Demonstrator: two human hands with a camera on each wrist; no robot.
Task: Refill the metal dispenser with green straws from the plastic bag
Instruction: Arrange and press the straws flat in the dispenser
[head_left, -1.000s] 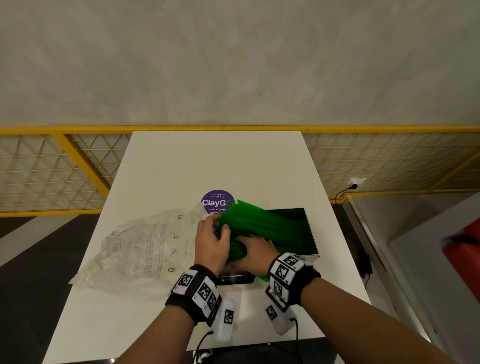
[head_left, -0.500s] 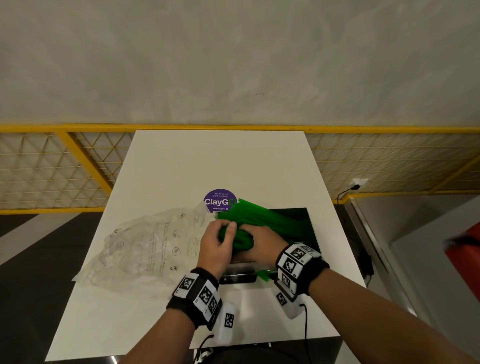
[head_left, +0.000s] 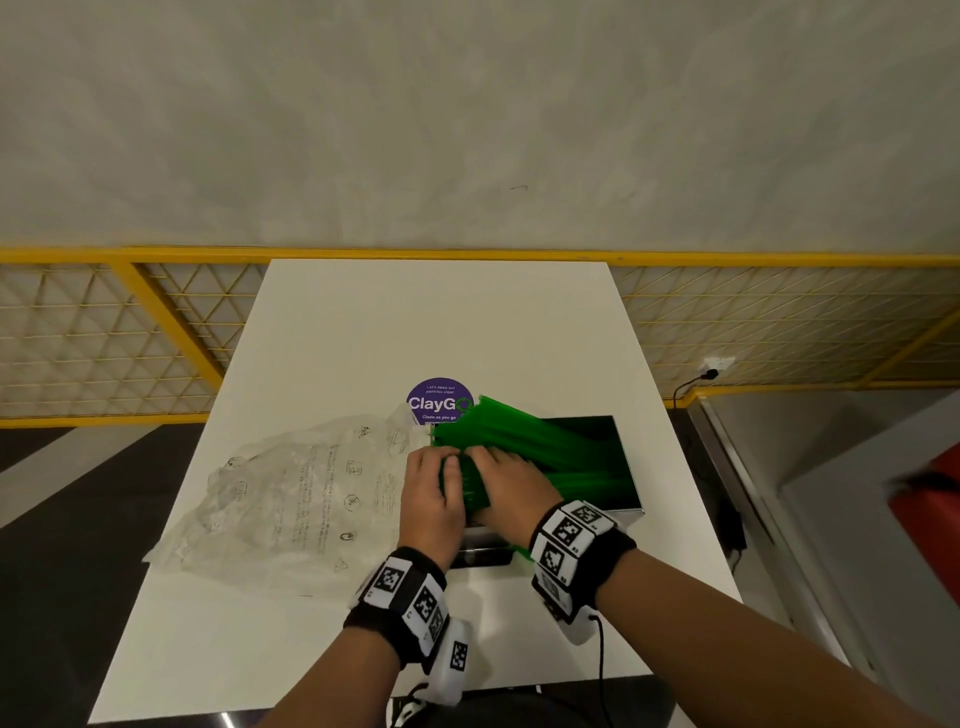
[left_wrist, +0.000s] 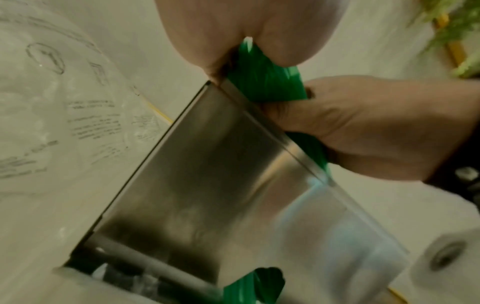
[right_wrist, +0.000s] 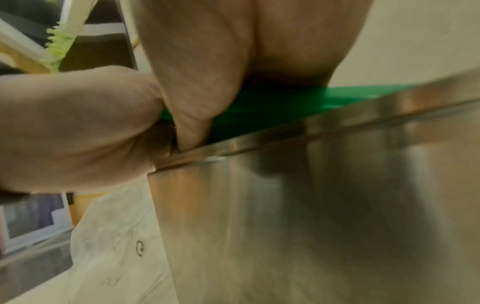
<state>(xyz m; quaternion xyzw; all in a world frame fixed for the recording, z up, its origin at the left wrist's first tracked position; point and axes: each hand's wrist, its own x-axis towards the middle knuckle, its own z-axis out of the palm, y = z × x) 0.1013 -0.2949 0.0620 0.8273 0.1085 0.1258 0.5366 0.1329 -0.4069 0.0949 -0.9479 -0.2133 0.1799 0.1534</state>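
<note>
An open-topped metal dispenser (head_left: 621, 467) stands on the white table (head_left: 415, 322), right of centre. A bundle of green straws (head_left: 524, 434) lies slanted across it, its left ends sticking out over the rim. My left hand (head_left: 441, 470) and right hand (head_left: 488, 462) meet at the dispenser's near left corner, and both grip the straw ends. In the left wrist view the straws (left_wrist: 265, 82) are squeezed between the two hands above the steel wall (left_wrist: 207, 174). The right wrist view shows the straws (right_wrist: 272, 111) just above the rim (right_wrist: 337, 127). The crumpled clear plastic bag (head_left: 291, 493) lies to the left.
A round purple ClayGo sticker (head_left: 439, 402) sits on the table just behind the straws. A yellow mesh railing (head_left: 130, 338) runs behind the table below a grey wall. A bit of green (left_wrist: 254, 286) shows at the dispenser's bottom slot.
Both hands have drawn closer together over the near ends of the straws. The bundle lies flatter and lower in the dispenser than a second ago.
</note>
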